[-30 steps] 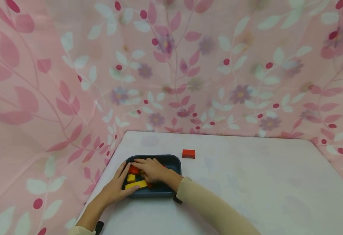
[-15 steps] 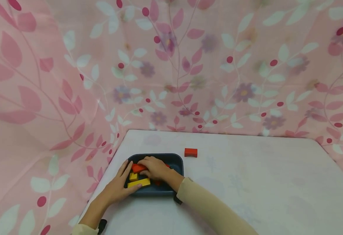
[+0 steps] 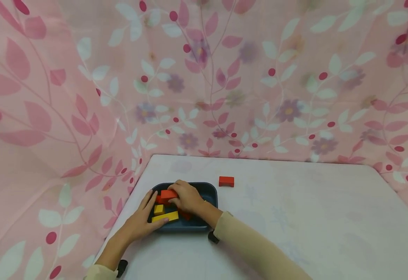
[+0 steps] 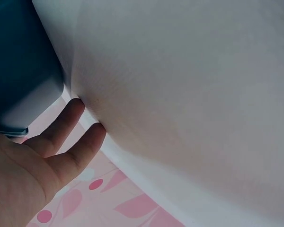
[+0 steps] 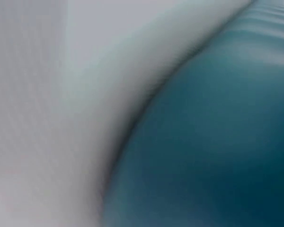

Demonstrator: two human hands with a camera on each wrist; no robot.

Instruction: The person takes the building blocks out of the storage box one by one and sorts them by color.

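A dark blue tray stands on the white-covered table in the head view, with wooden blocks inside. My right hand pinches a red block over the tray's left part. My left hand rests at the tray's left side, fingers spread along the rim and thumb over the front edge by a long yellow block. A small yellow block lies behind that one. Another red block is partly hidden under my right hand. The right wrist view is blurred and shows only tray wall and cloth.
A red bridge-shaped block lies on the white table behind and right of the tray. Pink floral cloth hangs behind the table and along its left side.
My right hand has come up from among the blocks with a red block between its fingers, moving slightly toward the back of the tray. My left hand stays at the tray's left side.
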